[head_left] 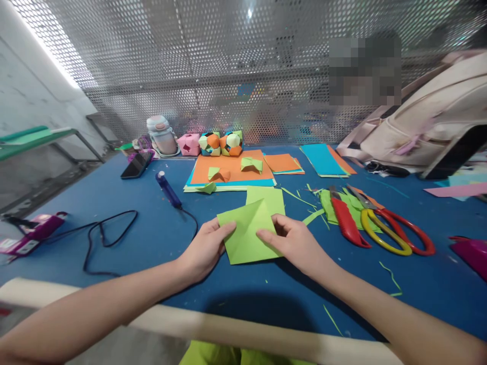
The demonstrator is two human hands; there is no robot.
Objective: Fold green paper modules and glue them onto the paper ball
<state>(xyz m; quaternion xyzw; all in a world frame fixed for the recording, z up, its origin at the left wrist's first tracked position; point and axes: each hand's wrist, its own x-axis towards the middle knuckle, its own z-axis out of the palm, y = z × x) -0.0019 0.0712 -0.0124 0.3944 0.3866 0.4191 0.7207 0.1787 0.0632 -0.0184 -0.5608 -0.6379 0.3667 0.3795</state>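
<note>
A creased square of light green paper (247,238) is held up between both hands, just above the blue table. My left hand (205,246) pinches its left edge, thumb on top. On the right side, my right hand (294,241) grips the same paper, with the thumb pressed on its face and the fingers behind. Another light green sheet (272,196) lies on the table just beyond it. Folded green paper pieces (251,165) rest on a stack of orange, blue and green sheets (232,165) farther back.
Right of my hands lie a red-handled cutter (346,218), scissors (391,230) and green scraps. A blue glue gun (168,188) with a cord lies left. Behind stand paper balls (220,144), a bottle (163,136) and a perforated metal screen (213,66). A bag (429,111) sits back right.
</note>
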